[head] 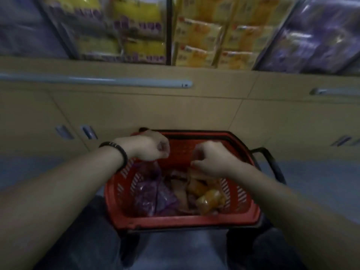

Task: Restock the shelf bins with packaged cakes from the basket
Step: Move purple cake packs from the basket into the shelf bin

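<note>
A red plastic basket (181, 219) stands on the floor below me, holding packaged cakes. My left hand (150, 147) pinches the top of a purple cake packet (152, 191) that hangs down into the basket's left half. My right hand (210, 158) grips the top of a clear packet of golden-brown cakes (206, 193) over the basket's right half. More packets lie underneath, partly hidden. Above, the shelf bins hold yellow cake packs (198, 36) in the middle and purple packs (315, 36) at the right.
A beige cabinet front (155, 112) with grey handles runs between the basket and the shelf bins. The basket's black handle (270, 162) sticks out to the right. Grey-blue floor shows on both sides of the basket.
</note>
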